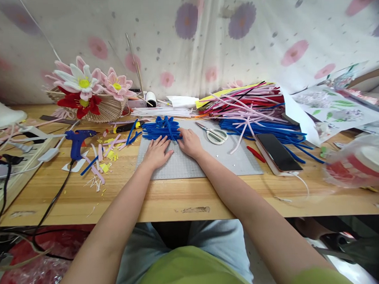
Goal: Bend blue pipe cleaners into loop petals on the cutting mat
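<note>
A bundle of blue pipe cleaners [159, 130] lies across the back left of the grey cutting mat [193, 167], with a few bent pieces on top. My left hand [157, 153] rests with fingers spread, its fingertips touching the front edge of the bundle. At the bundle's right end is my right hand [189, 142]; its fingers are bent around the ends there, and what is between the fingertips is hidden. Scissors with pale handles [216, 135] lie on the mat to the right of my right hand.
To the left are a blue glue gun [78, 142], coloured scraps [105, 154] and a power strip [23, 161]. Fuzzy flowers [83, 84] stand behind. More blue pipe cleaners [270, 132], a phone [278, 152] and a wrapped roll [360, 161] lie right.
</note>
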### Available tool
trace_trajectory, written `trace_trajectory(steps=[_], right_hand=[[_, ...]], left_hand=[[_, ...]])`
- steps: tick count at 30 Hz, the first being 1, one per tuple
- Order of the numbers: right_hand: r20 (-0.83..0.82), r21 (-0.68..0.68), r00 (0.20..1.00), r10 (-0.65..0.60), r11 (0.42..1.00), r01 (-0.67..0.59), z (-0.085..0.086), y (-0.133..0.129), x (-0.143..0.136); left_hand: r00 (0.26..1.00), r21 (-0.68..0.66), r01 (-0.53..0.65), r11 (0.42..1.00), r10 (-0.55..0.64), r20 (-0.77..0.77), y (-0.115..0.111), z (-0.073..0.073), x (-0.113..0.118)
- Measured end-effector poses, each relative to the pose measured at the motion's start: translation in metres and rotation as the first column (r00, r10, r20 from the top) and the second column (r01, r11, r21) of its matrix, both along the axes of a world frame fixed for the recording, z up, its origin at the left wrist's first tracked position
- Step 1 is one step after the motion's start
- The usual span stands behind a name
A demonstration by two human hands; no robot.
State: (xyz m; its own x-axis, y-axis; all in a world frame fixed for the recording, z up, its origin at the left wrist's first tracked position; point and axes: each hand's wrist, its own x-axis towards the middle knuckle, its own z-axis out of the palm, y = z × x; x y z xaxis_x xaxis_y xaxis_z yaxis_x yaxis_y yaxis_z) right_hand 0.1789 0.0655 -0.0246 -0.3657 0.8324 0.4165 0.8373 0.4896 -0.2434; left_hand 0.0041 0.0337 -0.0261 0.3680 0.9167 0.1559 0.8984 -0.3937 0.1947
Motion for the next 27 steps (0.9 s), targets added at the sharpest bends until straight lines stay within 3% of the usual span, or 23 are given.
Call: trace_trajectory(steps=[6, 8, 10, 11, 13, 15, 17, 19, 21, 24, 27], right_hand=[[0.096, -0.014, 0.986, 0.135, 0.991, -0.135, -0.003, 0.001, -0.008], [-0.026, -0.014, 0.992, 0.120, 0.993, -0.120, -0.001, 0.002, -0.005], [-0.295, 0.011, 0.954, 0.047, 0.999, -0.046, 0.003, 0.003, 0.000], [-0.468, 0.008, 0.884, -0.003, 1.000, 0.007, 0.005, 0.003, 0.003], [-0.780, -0.087, 0.619, -0.087, 0.996, 0.031, 0.011, 0.005, 0.009], [-0.938, -0.210, 0.307, -0.161, 0.969, -0.133, 0.015, 0.006, 0.014], [-0.968, -0.249, 0.093, -0.231, 0.897, -0.364, 0.017, 0.007, 0.019], [-0.962, -0.232, 0.010, -0.273, 0.799, -0.554, 0.018, 0.005, 0.023], [-0.957, -0.220, 0.018, -0.291, 0.683, -0.697, 0.018, 0.003, 0.024], [-0.951, -0.226, 0.072, -0.299, 0.519, -0.825, 0.016, -0.002, 0.022], [-0.949, -0.212, 0.071, -0.308, 0.453, -0.866, 0.015, -0.004, 0.017]], left_hand=[[1.000, 0.007, 0.001, 1.000, -0.002, 0.004, 0.000, -0.001, 0.000], [1.000, 0.007, -0.016, 1.000, 0.015, 0.020, 0.001, -0.002, 0.000], [0.998, 0.025, -0.041, 0.999, 0.040, 0.053, 0.001, -0.004, -0.001], [0.996, 0.049, -0.052, 0.997, 0.048, 0.077, 0.001, -0.004, -0.002], [0.990, 0.135, -0.055, 0.989, 0.036, 0.137, 0.002, -0.003, -0.004], [0.977, 0.256, -0.061, 0.965, 0.005, 0.214, 0.002, 0.000, -0.007], [0.951, 0.375, -0.115, 0.920, -0.007, 0.308, 0.001, 0.005, -0.010], [0.921, 0.455, -0.186, 0.871, -0.007, 0.390, 0.000, 0.009, -0.011], [0.909, 0.491, -0.207, 0.846, -0.019, 0.416, -0.003, 0.012, -0.010], [0.929, 0.490, -0.165, 0.856, -0.031, 0.368, -0.007, 0.013, -0.008], [0.950, 0.425, -0.133, 0.895, -0.007, 0.312, -0.007, 0.012, -0.008]])
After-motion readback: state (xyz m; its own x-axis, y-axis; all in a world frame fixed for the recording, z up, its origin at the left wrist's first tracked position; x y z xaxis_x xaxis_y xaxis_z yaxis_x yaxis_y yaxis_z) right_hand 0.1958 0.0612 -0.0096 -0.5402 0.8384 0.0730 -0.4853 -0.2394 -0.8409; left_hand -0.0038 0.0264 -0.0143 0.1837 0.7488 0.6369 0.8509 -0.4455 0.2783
